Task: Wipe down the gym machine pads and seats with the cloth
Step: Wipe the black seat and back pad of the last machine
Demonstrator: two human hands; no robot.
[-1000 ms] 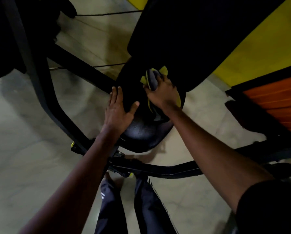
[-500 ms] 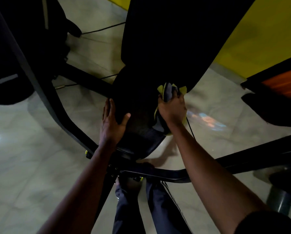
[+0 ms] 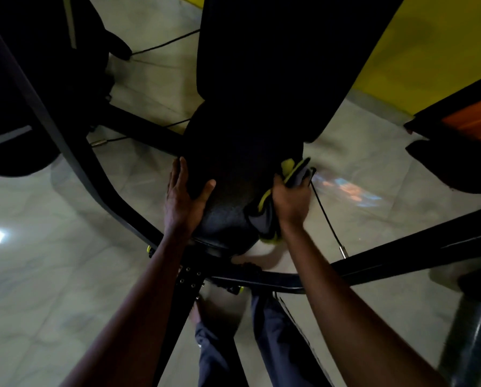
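Note:
A black rounded seat point(image 3: 228, 202) of a gym machine sits below a tall black back pad point(image 3: 275, 65). My left hand point(image 3: 184, 199) rests flat on the seat's left side, fingers straight and thumb spread across the top. My right hand point(image 3: 291, 203) grips a grey and yellow-green cloth point(image 3: 265, 219) against the seat's right edge. Part of the cloth sticks up above my fingers and part hangs below them.
Black frame bars point(image 3: 401, 252) cross the pale tiled floor under and around the seat. A thin cable point(image 3: 327, 219) runs down just right of my right hand. A yellow wall point(image 3: 429, 46) and an orange panel point(image 3: 474, 121) stand at the right. My legs show below.
My right hand has slid the cloth from the seat's back, under the back pad, outward to the right edge and down its side. My left hand has stayed on the seat.

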